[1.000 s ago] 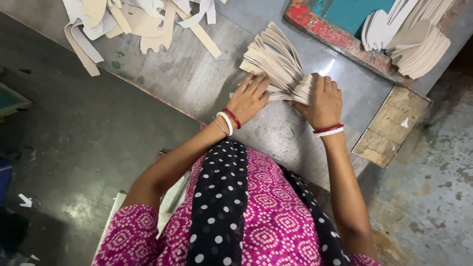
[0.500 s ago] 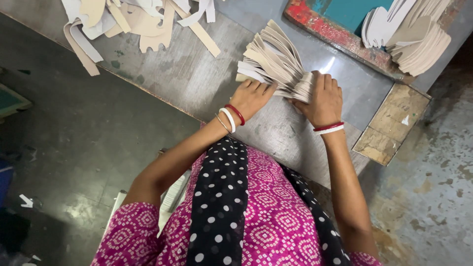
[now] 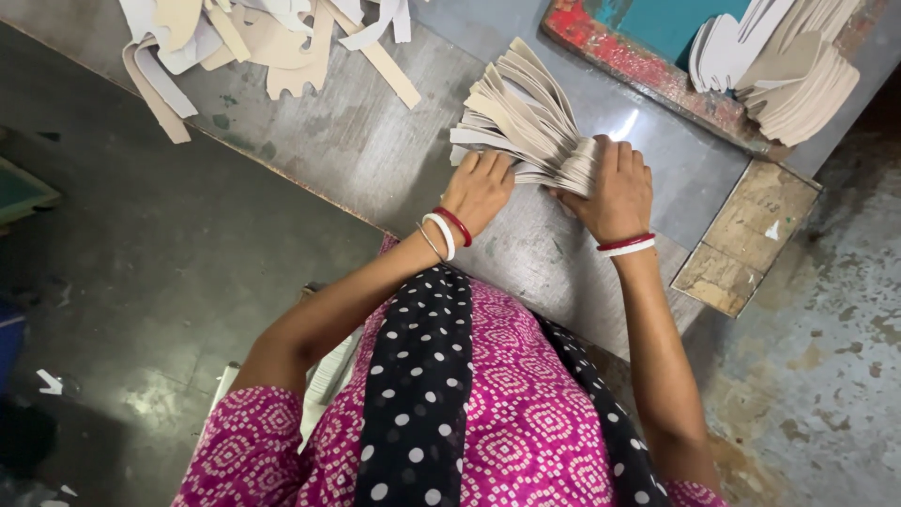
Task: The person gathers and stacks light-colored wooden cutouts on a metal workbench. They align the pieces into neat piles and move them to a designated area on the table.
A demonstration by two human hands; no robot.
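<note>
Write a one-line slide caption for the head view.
Left hand and right hand fan a stack of beige cut sheets on a grey metal table.

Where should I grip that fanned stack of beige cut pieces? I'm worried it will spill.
Probably at the pinched end of the fanned stack, coming from the near side, where the right hand clamps it. There the pieces bunch tight; the far ends splay apart. The left hand steadies the lower edge.

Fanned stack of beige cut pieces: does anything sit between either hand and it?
Nothing visible. The left hand and the right hand both rest directly on the fanned stack, on the grey metal table.
</note>
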